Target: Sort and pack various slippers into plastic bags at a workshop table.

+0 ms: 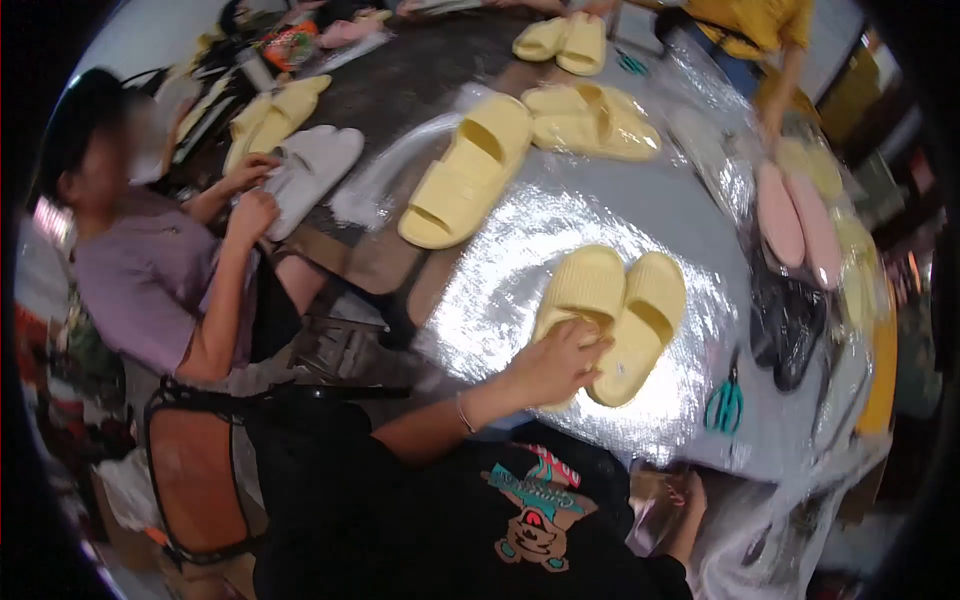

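Black T-shirt with a cartoon bear (535,535): on the wearer's body, just nearer than the pale-yellow, ribbed pair of slippers (652,315), the landmark here.
Right hand (692,492): nearer than the landmark pair and to its right, beside crumpled clear plastic film (770,535); its fingers are hard to make out, so I cannot tell whether it grips anything.
Left hand (562,362): on the landmark pair's left slipper, fingers bent, hiding part of the footbed; whether it grips or only touches, I cannot tell.
Landmark pair: side by side on a shiny, plastic-covered grey table (700,250), straps away from the wearer.
Teal-handled snips (725,408): right of the landmark pair; the dark blades are blurred.
Black slippers under clear plastic (785,325): farther right, outlines broken by glare.
Large pale-yellow slippers (465,170): beyond the landmark pair and to its left.
Smooth pink slippers (800,225): beyond it and to its right, below the hand of a co-worker in a yellow top (745,20), whose head is cut off.
Light-grey slippers (315,175): far left of it, at the hands of a co-worker in a mauve shirt (160,275); those fingers blur.
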